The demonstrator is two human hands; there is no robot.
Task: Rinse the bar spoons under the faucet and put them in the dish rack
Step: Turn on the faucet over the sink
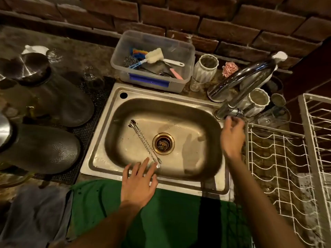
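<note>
Two twisted metal bar spoons (144, 141) lie side by side in the steel sink (200, 111), running diagonally from upper left to the front rim, left of the drain (163, 143). My left hand (138, 181) hovers open over the sink's front edge, fingertips close to the spoons' near ends. My right hand (232, 136) is at the sink's right rim, fingers loosely spread just below the base of the chrome faucet (240, 81). No water runs. The white wire dish rack (286, 158) stands to the right of the sink.
A clear plastic tub (186, 56) with brushes and scourers sits behind the sink. White ribbed cups (206, 68) and glasses stand near the faucet. Dark upturned shaker tins (53, 97) rest on a mat at left. A green cloth (161, 215) lies at the counter front.
</note>
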